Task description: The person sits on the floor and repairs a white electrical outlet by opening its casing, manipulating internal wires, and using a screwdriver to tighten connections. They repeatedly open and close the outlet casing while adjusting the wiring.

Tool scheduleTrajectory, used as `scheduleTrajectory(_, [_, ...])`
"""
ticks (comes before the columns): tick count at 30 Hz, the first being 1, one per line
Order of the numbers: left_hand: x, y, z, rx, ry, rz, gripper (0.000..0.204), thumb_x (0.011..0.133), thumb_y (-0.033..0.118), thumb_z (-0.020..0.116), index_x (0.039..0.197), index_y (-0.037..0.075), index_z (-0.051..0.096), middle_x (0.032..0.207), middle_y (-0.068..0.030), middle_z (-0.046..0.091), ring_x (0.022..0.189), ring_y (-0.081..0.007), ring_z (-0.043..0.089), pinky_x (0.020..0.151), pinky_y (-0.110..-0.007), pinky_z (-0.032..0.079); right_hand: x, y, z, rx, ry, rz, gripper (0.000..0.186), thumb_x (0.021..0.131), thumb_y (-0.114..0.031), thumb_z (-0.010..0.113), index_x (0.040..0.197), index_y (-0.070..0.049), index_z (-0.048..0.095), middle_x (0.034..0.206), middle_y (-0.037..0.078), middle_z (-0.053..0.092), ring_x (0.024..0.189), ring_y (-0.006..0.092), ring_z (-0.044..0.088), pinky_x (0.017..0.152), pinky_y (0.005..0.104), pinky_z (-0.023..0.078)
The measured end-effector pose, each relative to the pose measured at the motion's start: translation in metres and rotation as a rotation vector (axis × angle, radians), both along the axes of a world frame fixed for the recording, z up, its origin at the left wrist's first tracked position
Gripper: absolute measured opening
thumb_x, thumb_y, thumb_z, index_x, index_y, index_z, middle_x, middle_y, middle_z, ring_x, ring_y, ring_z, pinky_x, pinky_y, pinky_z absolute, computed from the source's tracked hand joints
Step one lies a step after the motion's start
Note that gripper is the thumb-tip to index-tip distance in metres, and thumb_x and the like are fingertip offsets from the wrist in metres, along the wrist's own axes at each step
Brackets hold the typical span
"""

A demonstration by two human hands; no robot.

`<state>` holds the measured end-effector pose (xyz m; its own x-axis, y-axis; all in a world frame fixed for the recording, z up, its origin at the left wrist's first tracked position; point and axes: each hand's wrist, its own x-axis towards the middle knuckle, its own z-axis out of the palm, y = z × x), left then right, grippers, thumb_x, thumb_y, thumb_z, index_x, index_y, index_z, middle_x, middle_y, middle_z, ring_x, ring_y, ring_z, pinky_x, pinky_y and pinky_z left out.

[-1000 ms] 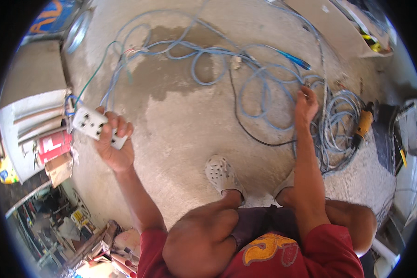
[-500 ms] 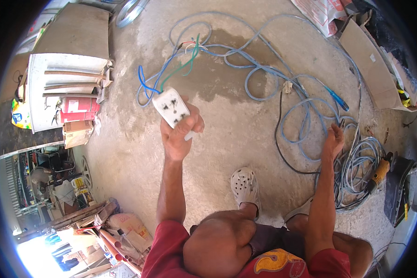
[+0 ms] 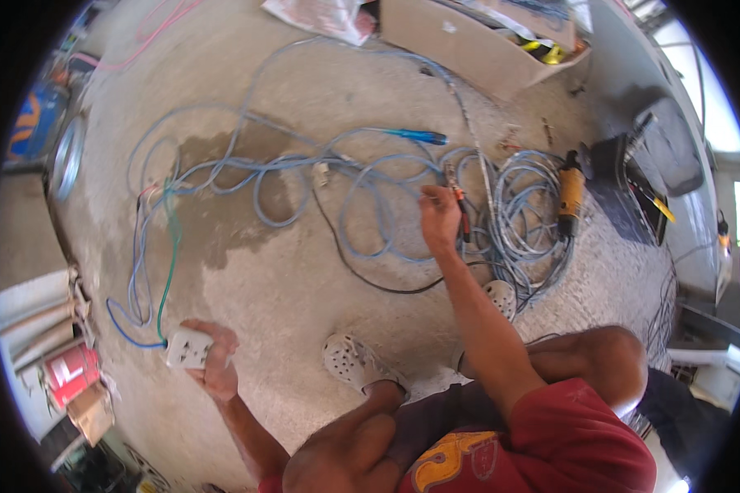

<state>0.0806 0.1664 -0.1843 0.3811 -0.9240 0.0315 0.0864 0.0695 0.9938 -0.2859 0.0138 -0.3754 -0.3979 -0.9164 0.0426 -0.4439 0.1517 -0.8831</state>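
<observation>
In my left hand (image 3: 215, 359), at the lower left, is a white socket outlet box (image 3: 187, 349) with dark slots. A green wire (image 3: 172, 255) and a blue wire (image 3: 131, 338) run out of its far side. My right hand (image 3: 441, 220) is right of centre, low over the floor, with its fingers loosely bent and nothing visible in them. Just to its right lie pliers (image 3: 464, 214) with red and black handles. Beyond them a screwdriver with a blue handle (image 3: 423, 136) rests on the cable.
Loops of grey-blue cable (image 3: 279, 222) spread over the concrete floor. At the right are a coiled cable bundle (image 3: 510, 205), a yellow-and-black power tool (image 3: 571, 197) and a black case (image 3: 629, 185). A cardboard box (image 3: 444, 37) stands at the back. My shoes (image 3: 358, 361) are close by.
The view has turned to the right. My left hand has lowered the outlet box toward the floor. My right hand has shifted left of the pliers, whose handles now show.
</observation>
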Motion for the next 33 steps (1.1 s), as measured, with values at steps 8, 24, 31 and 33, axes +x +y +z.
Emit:
scheduleTrajectory(8, [-0.014,-0.013,0.014,-0.031,-0.107,-0.036,0.037,0.077,0.022,0.073,0.100,0.005,0.049,0.075,-0.0027,0.050,0.061,-0.0125,0.046,0.055,-0.029,0.041,0.008,0.004,0.011,0.010,-0.002,-0.074,0.015,0.077,-0.003,0.065,0.091,-0.006,0.069,0.094,0.013,0.063,0.090,0.0320,0.059,0.078,0.0408,0.047])
scheduleTrajectory(24, [-0.020,-0.010,0.054,-0.012,-0.204,-0.091,0.047,0.081,0.018,0.069,0.117,0.002,0.043,0.082,-0.0016,0.050,0.062,-0.0104,0.043,0.059,-0.028,0.038,0.023,-0.111,-0.025,-0.103,0.598,0.019,0.029,0.078,-0.017,0.059,0.103,-0.007,0.070,0.124,0.017,0.056,0.121,0.0405,0.046,0.101,0.0556,0.038])
scheduleTrajectory(31, [-0.041,-0.027,0.067,0.015,-0.257,-0.149,0.049,0.082,0.019,0.068,0.119,0.001,0.042,0.081,-0.0014,0.050,0.061,-0.0102,0.044,0.059,-0.028,0.038,0.069,-0.073,-0.010,0.128,0.595,0.245,0.034,0.079,-0.020,0.059,0.109,-0.005,0.067,0.122,0.018,0.055,0.119,0.0391,0.046,0.096,0.0535,0.037])
scheduleTrajectory(33, [-0.047,-0.033,0.065,0.018,-0.262,-0.155,0.047,0.082,0.020,0.067,0.117,0.001,0.042,0.080,-0.0012,0.049,0.061,-0.0102,0.044,0.059,-0.028,0.038,0.075,-0.046,-0.014,0.037,0.501,0.286,0.036,0.077,-0.016,0.061,0.112,-0.005,0.066,0.118,0.017,0.056,0.116,0.0367,0.047,0.094,0.0518,0.038])
